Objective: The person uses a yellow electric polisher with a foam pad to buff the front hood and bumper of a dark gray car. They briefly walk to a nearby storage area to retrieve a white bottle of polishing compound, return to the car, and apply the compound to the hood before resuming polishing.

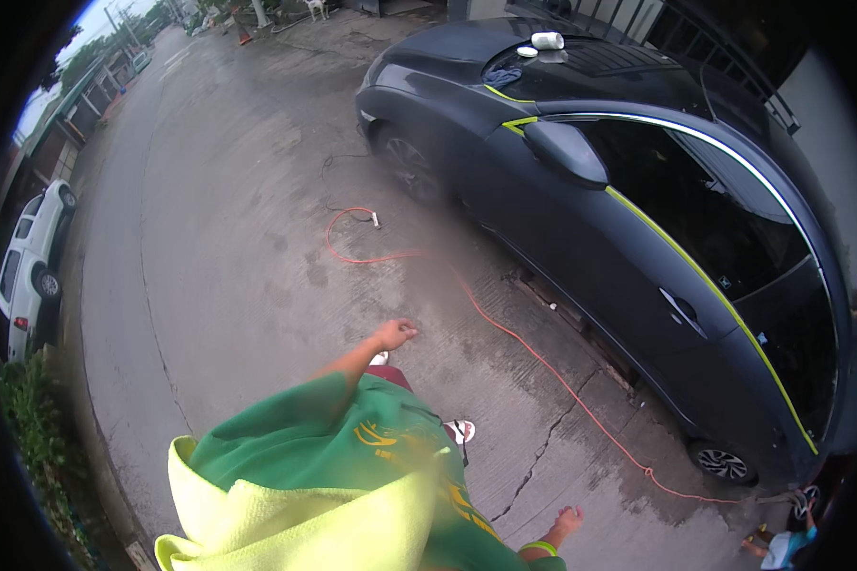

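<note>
My left hand (398, 333) hangs over the concrete with its fingers loosely curled and nothing seen in it. Lower right, my right hand (570, 519) is held out from my side, fingers apart and empty, with a yellow-green band on the wrist. A yellow-green cloth (307, 521) lies over my green shirt. Before me stands a dark car (578, 235) with yellow-green tape (675, 250) along the window line and near the side mirror (568, 152). On its windshield area are a white container (547, 41), a white round lid (527, 52) and a bluish cloth (503, 76).
An orange extension cord (528, 347) runs across the concrete to a white socket end (376, 220). At the lower right, a person (789, 549) is beside the car's rear. A white vehicle (32, 264) stands across the road; an orange cone (243, 36) and a dog (316, 8) are farther off.
</note>
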Demonstrator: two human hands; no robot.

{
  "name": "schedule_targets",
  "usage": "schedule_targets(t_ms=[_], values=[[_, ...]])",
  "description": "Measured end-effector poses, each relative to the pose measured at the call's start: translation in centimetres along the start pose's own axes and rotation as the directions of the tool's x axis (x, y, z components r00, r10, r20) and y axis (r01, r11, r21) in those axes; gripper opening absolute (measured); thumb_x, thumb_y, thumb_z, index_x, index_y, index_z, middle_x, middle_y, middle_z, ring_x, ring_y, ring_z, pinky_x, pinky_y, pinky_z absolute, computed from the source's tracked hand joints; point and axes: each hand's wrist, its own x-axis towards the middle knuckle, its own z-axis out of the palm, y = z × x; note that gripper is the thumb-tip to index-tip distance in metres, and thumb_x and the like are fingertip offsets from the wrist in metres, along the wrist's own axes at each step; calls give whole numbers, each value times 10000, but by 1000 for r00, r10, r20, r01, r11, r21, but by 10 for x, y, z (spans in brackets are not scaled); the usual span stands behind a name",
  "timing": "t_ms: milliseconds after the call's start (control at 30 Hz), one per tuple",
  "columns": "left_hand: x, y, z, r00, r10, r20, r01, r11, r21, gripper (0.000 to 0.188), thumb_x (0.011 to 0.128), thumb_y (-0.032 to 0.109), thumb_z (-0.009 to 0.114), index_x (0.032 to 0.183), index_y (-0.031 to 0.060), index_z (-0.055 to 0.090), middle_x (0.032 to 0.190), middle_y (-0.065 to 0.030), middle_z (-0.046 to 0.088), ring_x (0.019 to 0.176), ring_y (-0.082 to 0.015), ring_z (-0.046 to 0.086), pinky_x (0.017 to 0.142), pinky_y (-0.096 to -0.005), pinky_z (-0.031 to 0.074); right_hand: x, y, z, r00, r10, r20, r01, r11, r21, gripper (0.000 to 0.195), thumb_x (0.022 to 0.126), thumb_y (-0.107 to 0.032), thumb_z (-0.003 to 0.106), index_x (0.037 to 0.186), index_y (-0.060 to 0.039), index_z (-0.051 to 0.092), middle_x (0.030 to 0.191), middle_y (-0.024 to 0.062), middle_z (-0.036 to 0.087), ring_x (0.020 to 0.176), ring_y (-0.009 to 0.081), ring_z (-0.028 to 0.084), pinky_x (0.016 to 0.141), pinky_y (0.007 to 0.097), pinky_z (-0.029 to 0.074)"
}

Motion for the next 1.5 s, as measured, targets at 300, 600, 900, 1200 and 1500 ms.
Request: schedule_targets(t_ms=[300, 600, 900, 1200, 1500], values=[[-85, -286, -66, 746, -655, -121, 550, 708, -442, 405, 890, 383, 604, 1099, 47, 690, 966, -125, 701, 728, -260, 686, 700, -457, 567, -190, -180, 420, 529, -463, 711, 610, 790, 61, 534, 701, 71, 606, 1218, -62, 604, 734, 40, 598, 567, 136, 554, 508, 294, 451], [-69, -431, -211, 672, -736, 80, 640, 524, -563, 475, 956, 436, 536, 1345, 166, 495, 1174, -68, 664, 937, -266, 664, 785, -474, 496, -311, -176, 503, 364, 98, 926, 797, 482, -365, 530, 759, -84, 648, 1280, -122, 561, 886, 54, 692, 737, 154, 666, 574, 304, 493], [111, -475, -374, 745, -667, -29, 321, 396, -860, 492, 976, 437, 515, 1361, 141, 441, 1206, -90, 642, 976, -270, 649, 783, -468, 481, -345, -291, 728, 701, -40, 712, 713, 20, -701, 242, 813, -205, 627, 993, -80, 730, 1102, 80, 697, 1020, 248, 670, 860, 365, 537], [223, -556, -551, 696, -705, 141, 508, 343, -790, 547, 962, 439, 540, 1404, 133, 435, 1198, -124, 640, 1042, -302, 626, 858, -484, 481, -834, -545, 1092, -313, -381, 870, 560, 665, 493, 477, 887, -224, 671, 1327, -98, 532, 998, 53, 669, 892, 150, 629, 794, 328, 508], [462, -701, -918, 724, -685, 80, 635, 617, -465, 522, 954, 411, 552, 1387, 133, 463, 1158, -108, 656, 1010, -292, 630, 826, -481, 479, -769, -430, 1243, 854, -219, 473, 462, 738, -492, 491, 855, -264, 638, 1307, -87, 563, 1103, 168, 684, 1061, 292, 638, 917, 401, 507]])
